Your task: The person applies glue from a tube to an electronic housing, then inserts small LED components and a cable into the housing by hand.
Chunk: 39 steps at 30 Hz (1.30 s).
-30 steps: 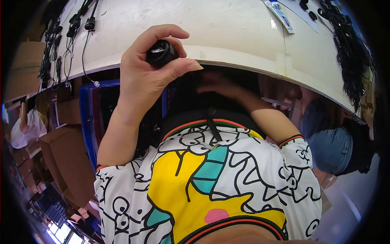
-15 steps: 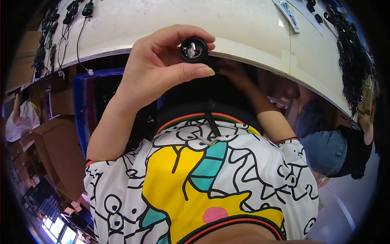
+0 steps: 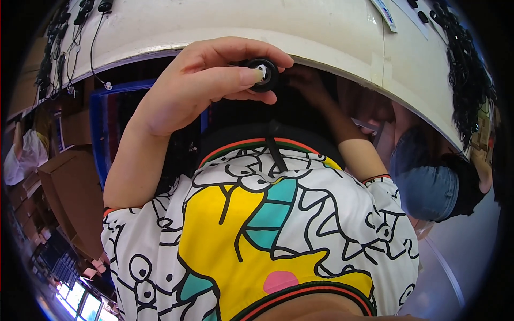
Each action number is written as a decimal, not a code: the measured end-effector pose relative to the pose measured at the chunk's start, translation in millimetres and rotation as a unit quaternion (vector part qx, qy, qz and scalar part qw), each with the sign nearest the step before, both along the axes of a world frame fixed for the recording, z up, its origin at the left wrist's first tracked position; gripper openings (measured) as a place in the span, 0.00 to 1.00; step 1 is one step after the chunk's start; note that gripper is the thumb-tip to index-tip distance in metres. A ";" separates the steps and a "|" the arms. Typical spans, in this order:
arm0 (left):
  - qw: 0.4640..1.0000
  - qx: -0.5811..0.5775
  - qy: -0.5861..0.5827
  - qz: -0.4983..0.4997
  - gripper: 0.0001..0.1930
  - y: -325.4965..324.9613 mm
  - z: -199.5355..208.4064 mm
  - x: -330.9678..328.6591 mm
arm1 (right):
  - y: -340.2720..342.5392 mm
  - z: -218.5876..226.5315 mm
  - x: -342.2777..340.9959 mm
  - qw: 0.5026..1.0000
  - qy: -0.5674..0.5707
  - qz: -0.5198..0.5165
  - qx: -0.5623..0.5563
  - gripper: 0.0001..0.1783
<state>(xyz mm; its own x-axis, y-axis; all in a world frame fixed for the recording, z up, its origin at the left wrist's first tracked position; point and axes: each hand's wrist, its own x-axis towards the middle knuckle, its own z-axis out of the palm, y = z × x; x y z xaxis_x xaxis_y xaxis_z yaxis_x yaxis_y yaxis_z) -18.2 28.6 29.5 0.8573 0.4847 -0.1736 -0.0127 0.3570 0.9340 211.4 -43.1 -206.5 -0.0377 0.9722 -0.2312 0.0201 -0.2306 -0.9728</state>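
My left hand [image 3: 214,72] is closed around a black round lens [image 3: 272,78] just off the front edge of the table. Its thumb lies across the glass face, while the other fingers wrap behind and over the rim. A small white patch shows at the thumb tip; I cannot make out whether it is a scrap of something or glare. In the shadow below the table edge, to the right of the lens, is my right hand [image 3: 309,84]. Its fingers are too dark to read, and so is anything in them.
The white table [image 3: 225,24] spans the far side. Black cables [image 3: 468,69] are bundled at its right end, and corded parts [image 3: 105,6] lie at the left. A tube [image 3: 384,15] rests at back right. A blue-rimmed bin [image 3: 101,139] and cardboard box [image 3: 69,195] stand left; another person [image 3: 428,187] is at right.
My left hand has turned and moved slightly lower; its thumb has gone from below the lens to across the glass. The white patch has appeared there. My right hand has shifted little.
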 end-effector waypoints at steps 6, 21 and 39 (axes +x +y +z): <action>1.000 0.011 0.015 -0.003 0.18 0.8 -0.6 -1.4 | 0.3 6.3 -1.2 0.999 -0.033 0.004 0.004 0.14; 0.999 -0.007 0.035 0.001 0.17 2.9 -7.1 2.6 | 0.3 -1.2 0.8 0.996 -0.074 0.038 0.010 0.14; 0.992 -0.012 0.122 0.016 0.16 1.8 -3.9 3.1 | -1.9 -6.4 -9.4 0.994 -0.101 0.047 -0.005 0.13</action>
<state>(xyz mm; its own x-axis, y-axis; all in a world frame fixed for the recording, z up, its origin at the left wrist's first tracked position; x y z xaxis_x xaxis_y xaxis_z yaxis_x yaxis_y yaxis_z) -15.1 30.4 25.6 0.7724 0.5045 -0.3859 0.2004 0.3830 0.9018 202.0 -45.0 -212.9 -0.0804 0.9642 -0.2528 0.2368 -0.2279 -0.9444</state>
